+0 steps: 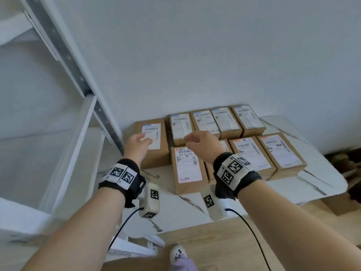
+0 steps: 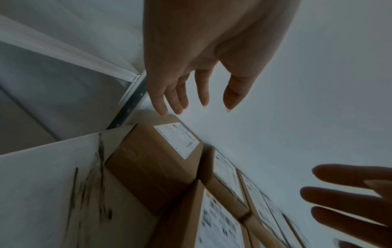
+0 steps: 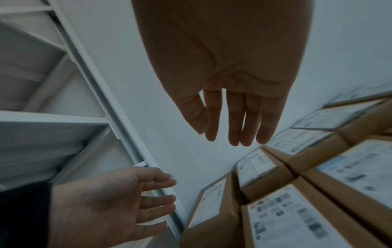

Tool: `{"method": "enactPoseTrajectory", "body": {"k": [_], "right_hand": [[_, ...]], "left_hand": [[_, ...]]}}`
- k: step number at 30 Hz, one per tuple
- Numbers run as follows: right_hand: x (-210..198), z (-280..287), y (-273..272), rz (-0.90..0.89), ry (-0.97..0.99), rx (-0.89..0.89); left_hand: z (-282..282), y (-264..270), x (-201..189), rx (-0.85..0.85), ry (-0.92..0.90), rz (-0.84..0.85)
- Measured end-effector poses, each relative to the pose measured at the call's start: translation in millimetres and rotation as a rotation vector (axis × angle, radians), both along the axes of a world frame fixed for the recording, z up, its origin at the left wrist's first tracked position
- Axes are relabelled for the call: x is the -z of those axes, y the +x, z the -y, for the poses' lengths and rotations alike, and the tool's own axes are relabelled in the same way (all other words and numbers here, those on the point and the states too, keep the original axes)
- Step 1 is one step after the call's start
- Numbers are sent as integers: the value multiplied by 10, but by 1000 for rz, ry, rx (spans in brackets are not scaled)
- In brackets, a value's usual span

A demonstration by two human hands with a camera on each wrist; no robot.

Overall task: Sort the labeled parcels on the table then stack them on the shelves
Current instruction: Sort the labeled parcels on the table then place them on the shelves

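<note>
1. Along the far edge of the worktop (image 1: 320, 178), against the wall: brown cardboard parcels (image 1: 227, 122) laid flat in two rows, white labels up, probably so that each label reads at a glance for sorting.
2. Packed side by side, touching or nearly so; four smaller ones in the back row, larger ones in the row nearer the front edge.
3. At the far left corner, just beside the shelf upright: a larger parcel (image 1: 154, 143), set a little apart from the rest, label (image 1: 152, 134) square to its top.
4. Left hand (image 1: 137, 142) above that larger parcel, fingers loosely spread and slightly bent, holding nothing; grip wide.
5. Right hand (image 1: 201, 142) over the seam between the two rows, fingers extended and close together in the right wrist view, likewise holding nothing; grip wide.
6. Both palms facing each other across the left corner parcel: likely set to clamp it by its two long sides.
7. Cardboard matte, sharp-edged, boxy; labels smooth paper, print too blurred to read.
8. Worktop pale with dark marble-like veins, seemingly hard and slick.
9. Shelves (image 1: 64, 153) to the left: white boards on a grey perforated metal upright, no parcel on them in view, so stacking not yet begun by the look of it.
</note>
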State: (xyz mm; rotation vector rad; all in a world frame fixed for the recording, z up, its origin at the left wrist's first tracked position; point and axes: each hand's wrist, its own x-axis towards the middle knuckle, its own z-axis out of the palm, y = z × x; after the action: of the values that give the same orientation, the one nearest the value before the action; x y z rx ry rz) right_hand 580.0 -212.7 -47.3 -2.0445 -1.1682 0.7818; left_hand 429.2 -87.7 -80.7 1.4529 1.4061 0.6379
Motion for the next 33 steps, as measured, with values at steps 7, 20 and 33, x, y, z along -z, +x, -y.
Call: {"method": "enactPoseTrajectory", "body": {"k": [7,20,33], "right_hand": [[104,-1017,-22,-79,-96,-100],[567,-1925,-103,-283,-235,-50],[840,-2102,-124,-474,-453,101]], "left_hand": [[-689,15,244,-203,-140,112],[-1197,29,614,-154,-373,44],[-1259,52,695,-137,-499,150]]}}
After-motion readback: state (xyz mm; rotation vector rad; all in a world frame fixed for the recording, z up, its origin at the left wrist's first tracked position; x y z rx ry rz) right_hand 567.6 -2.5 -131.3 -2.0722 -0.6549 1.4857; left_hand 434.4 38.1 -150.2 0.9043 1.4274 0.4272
